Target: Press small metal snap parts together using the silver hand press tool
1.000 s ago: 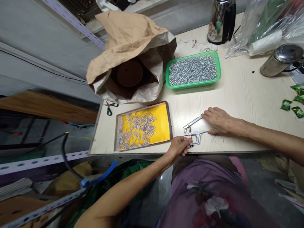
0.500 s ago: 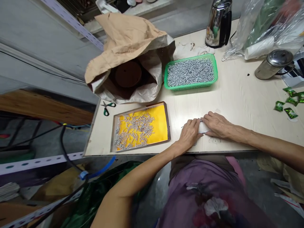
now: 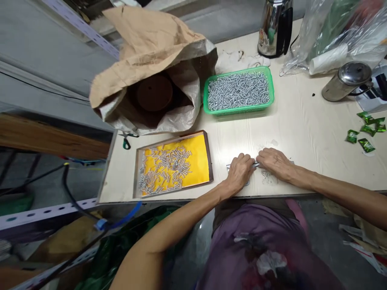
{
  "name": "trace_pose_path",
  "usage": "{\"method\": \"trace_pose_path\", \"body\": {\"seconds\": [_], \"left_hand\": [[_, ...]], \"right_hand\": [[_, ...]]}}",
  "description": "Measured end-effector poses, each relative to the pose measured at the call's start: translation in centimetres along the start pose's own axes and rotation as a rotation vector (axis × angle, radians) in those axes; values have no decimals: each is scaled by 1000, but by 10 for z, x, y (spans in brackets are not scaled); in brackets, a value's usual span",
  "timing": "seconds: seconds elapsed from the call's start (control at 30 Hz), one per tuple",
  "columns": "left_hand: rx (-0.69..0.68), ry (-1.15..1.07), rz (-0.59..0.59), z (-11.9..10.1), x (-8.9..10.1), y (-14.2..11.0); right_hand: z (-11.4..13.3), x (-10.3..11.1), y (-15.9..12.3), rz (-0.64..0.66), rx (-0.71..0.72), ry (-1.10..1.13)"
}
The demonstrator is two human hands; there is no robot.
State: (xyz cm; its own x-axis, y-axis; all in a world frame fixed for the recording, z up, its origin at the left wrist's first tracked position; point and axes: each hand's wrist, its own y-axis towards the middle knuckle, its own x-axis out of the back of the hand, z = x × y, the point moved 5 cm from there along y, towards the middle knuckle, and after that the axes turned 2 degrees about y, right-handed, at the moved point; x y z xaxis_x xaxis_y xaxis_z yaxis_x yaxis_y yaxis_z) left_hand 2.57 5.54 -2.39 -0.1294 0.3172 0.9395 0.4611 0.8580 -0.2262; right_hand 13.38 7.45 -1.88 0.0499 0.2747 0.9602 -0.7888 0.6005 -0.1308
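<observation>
Close to the table's front edge, both hands grip a narrow metal strip [image 3: 256,164] from above. My left hand [image 3: 241,168] is closed over its left part, and the strip's left end pokes out past the fingers. On the right part, my right hand [image 3: 274,163] is closed too, its fingertips almost meeting the left ones. The palms hide most of the strip. Left of my hands lies a shallow tray [image 3: 211,163] with a yellow lining, holding many small metal pins [image 3: 178,159]. Beyond my hands, a green plastic basket [image 3: 238,109] is full of small metal spring-like pieces [image 3: 238,90].
A large open paper sack [image 3: 157,40] stands behind the tray, with scissors [image 3: 126,143] partly beside it. A kettle [image 3: 273,30], a steel pot [image 3: 344,82], a clear plastic bag [image 3: 332,36] and green wrapped packets [image 3: 366,145] are at the back and right.
The pale flat face showing between my hands has become a thin strip edge; the piece looks turned. My right hand has shifted slightly away from the left. The view has moved a little.
</observation>
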Motion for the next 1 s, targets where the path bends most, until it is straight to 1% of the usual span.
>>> {"method": "trace_pose_path", "body": {"seconds": [0.1,0.17,0.23,0.3,0.37,0.43,0.53,0.6,0.63,0.67,0.7,0.77,0.8,0.83,0.87,0.9,0.93,0.97,1.0], "left_hand": [[18,3,-61,2,-3,0],[32,-1,-155,2,-7,-6],[19,-15,-265,-4,-15,-15],[-33,-34,-335,-16,-27,-27],[-108,-66,-348,-29,-40,-37],[-171,-110,-330,-39,-48,-43],[-200,-178,-289,-45,-50,-44],[-195,-215,-264,-45,-45,-41],[-195,-231,-255,-45,-43,-41],[-205,-247,-246,-45,-40,-42],[-230,-260,-235,-47,-37,-45],[-339,-269,-213,-50,-32,-60],[-405,-258,-211,-50,-30,-70],[-457,-235,-225,-48,-26,-83],[-478,-202,-259,-41,-21,-95],[-455,-160,-318,-30,-15,-106],[-380,-114,-390,-14,-6,-115],[-255,-71,-464,6,4,-122],[-98,-33,-532,30,15,-126]], "right_hand": [[-6,5,0,-42,-23,-15],[-13,12,-1,-62,-11,8],[-20,17,-2,-46,42,75],[-27,20,2,-18,78,134],[-35,21,9,-7,56,127],[-42,22,20,-8,5,79],[-43,27,38,-8,-60,14],[-32,32,46,-26,-85,-53],[-22,33,48,-36,-58,-84],[-8,32,48,-40,5,-97],[9,30,48,-35,103,-87],[44,20,43,4,340,-13],[58,14,40,19,425,16],[67,9,38,26,478,26],[74,3,38,27,514,27],[77,-2,38,21,535,22],[78,-6,40,15,544,14],[78,-10,42,13,550,9],[78,-13,44,12,556,12]]}}
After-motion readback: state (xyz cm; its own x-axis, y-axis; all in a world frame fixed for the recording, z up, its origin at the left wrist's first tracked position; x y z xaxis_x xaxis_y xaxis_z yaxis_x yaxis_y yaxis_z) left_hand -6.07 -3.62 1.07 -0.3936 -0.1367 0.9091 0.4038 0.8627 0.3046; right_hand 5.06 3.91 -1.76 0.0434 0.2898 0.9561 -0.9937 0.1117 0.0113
